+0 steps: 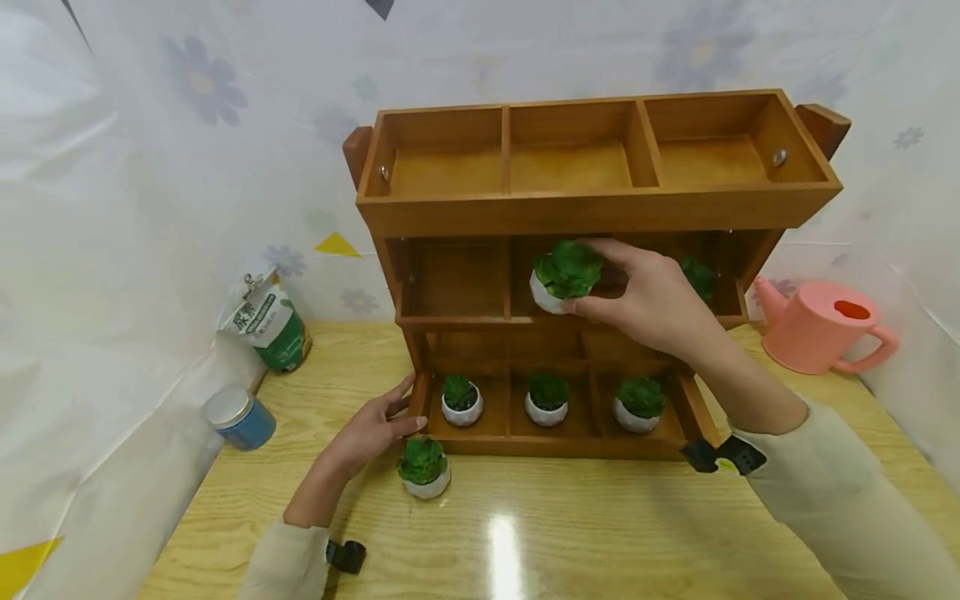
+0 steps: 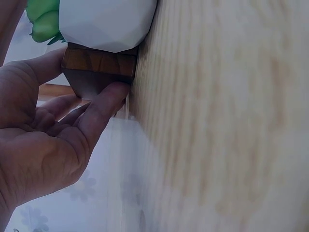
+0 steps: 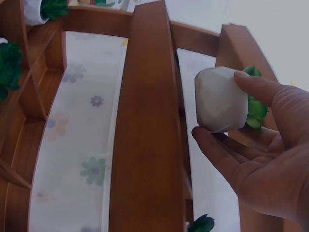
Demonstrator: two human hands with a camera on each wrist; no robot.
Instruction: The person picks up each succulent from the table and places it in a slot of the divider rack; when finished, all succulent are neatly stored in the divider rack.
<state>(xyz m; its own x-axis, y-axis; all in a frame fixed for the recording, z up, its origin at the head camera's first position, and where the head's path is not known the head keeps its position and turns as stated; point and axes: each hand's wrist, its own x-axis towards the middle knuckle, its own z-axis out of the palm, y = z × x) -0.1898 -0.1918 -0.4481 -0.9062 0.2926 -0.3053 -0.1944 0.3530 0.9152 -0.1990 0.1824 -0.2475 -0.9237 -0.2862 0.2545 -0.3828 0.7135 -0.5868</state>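
My right hand (image 1: 654,296) grips a potted succulent (image 1: 567,271) by its white faceted pot (image 3: 221,99), thumb on one side and fingers on the other. It is held in front of the middle compartment of the shelf's middle tier. The three-tier wooden planter shelf (image 1: 592,212) stands against the back. At its lower left corner (image 2: 99,63), my left hand (image 1: 372,431) holds the bottom tier's end between thumb and fingers. Another potted succulent (image 1: 424,468) sits on the table just in front of that corner, near the left thumb.
The bottom tier holds one potted succulent (image 1: 547,398) per compartment. Partly behind the right hand, another succulent (image 1: 697,277) sits in the middle tier's right compartment. A pink watering can (image 1: 817,325) stands at right; a blue jar (image 1: 242,418) and a green-and-white bag (image 1: 270,323) are at left.
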